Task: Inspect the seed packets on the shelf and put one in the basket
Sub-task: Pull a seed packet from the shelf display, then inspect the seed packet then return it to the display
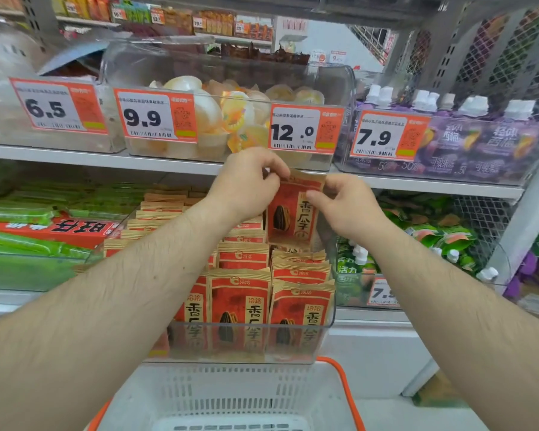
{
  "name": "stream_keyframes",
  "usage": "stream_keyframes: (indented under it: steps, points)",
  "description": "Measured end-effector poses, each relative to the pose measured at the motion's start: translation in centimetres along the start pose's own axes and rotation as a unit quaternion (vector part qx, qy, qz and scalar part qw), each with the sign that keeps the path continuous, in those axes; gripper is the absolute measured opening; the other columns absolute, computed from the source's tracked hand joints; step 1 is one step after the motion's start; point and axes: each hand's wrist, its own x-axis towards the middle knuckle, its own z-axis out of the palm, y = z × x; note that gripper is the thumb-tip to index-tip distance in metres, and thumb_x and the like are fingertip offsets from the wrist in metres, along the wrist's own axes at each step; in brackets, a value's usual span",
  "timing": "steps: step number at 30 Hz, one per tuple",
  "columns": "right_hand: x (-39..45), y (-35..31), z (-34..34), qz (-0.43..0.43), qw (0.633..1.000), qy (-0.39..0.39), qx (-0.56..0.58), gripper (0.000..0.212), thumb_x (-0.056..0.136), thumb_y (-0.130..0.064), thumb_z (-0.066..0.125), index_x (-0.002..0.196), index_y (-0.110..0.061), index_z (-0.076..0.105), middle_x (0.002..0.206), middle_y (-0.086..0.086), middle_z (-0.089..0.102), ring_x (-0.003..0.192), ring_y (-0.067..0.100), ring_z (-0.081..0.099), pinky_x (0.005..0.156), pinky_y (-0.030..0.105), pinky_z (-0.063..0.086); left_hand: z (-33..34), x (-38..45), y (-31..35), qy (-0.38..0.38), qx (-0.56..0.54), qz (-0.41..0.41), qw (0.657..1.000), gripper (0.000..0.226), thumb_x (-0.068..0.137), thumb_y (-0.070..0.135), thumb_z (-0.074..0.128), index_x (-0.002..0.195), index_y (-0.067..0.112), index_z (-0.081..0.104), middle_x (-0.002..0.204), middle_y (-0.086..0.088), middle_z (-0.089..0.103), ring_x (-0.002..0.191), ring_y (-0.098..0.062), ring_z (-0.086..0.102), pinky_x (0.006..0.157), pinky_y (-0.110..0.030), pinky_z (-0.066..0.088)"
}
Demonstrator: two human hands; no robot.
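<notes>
Spanning the whole view: grey metal shelf, flat-edged and matt, carrying clear hard plastic bins with orange-and-white price tags clipped to the fronts. Sitting below the view's centre: white basket, slotted plastic walls, orange rim, directly under the front of the seed bin. Holding rows of upright seed packets: clear bin, glossy and box-shaped, with rounded corners, on the lower shelf. Lying at left: long green wrappers, shiny and soft-looking, beside a red box. Standing at upper right: purple pouches with white caps, packed in their own bin. Filling the middle upper bin: round pale jelly cups, translucent.

Being lifted above the back rows of the bin, just under the shelf edge: one seed packet, flat rectangular paper pouch, tan kraft border, red front panel, dark striped sunflower seed printed at left, bold black characters down the right, upright and facing the camera. Pinching its top left corner: left hand, fingers curled round the edge. Gripping its upper right edge: right hand, thumb across the front, fingers curled behind.
</notes>
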Motion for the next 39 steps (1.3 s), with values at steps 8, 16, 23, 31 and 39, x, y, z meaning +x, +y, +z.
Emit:
stream_keyframes:
  steps: [8,16,23,31,39]
  points:
    - [-2.6,-7.6,-2.6,-0.076,0.975,0.098,0.182,0.022,0.089,-0.028,0.06,0.08,-0.01,0.068,0.084,0.013,0.074,0.078,0.024,0.07,0.077,0.056,0.057,-4.4,-1.4,5.3,0.116,-0.288,-0.016,0.951,0.023,0.096,0.011,0.06,0.098,0.028,0.045,0.086,0.003,0.061,0.07,-0.007,0.06,0.067,-0.025,0.053]
    - [-9.0,-8.5,0.4,0.018,0.957,0.051,0.285,0.027,0.1,-0.022,0.059,0.079,-0.008,0.069,0.078,0.012,0.074,0.071,0.024,0.069,0.072,0.053,0.059,-4.5,-9.5,5.6,0.064,-0.489,-0.188,0.85,0.015,0.099,0.014,0.057,0.096,0.01,0.071,0.091,-0.014,0.076,0.08,-0.026,0.074,0.074,-0.041,0.061]
    - [-13.6,-7.1,4.3,0.092,0.95,0.021,0.296,0.035,0.103,-0.024,0.053,0.082,-0.001,0.07,0.078,0.015,0.075,0.068,0.026,0.07,0.07,0.05,0.058,-3.9,-15.6,3.5,0.05,-0.495,-0.296,0.816,0.015,0.097,0.02,0.061,0.094,0.009,0.071,0.087,-0.014,0.076,0.076,-0.028,0.075,0.064,-0.039,0.061]
    - [-16.9,-4.9,7.3,0.148,0.935,-0.014,0.323,0.04,0.103,-0.026,0.052,0.073,-0.006,0.069,0.064,0.007,0.071,0.054,0.018,0.064,0.051,0.025,0.046,-1.8,-21.4,0.5,0.059,-0.486,-0.361,0.794,0.02,0.096,0.022,0.061,0.102,0.007,0.073,0.094,-0.015,0.077,0.084,-0.03,0.074,0.077,-0.043,0.06]
    - [-18.5,-3.9,7.4,0.168,0.938,-0.117,0.28,0.037,0.101,-0.033,0.052,0.076,-0.011,0.068,0.065,0.0,0.07,0.055,0.012,0.061,0.053,0.026,0.046,-1.1,-22.9,-0.2,0.078,-0.517,-0.392,0.757,0.019,0.096,0.015,0.06,0.105,0.003,0.071,0.092,-0.018,0.076,0.079,-0.032,0.075,0.063,-0.039,0.062]
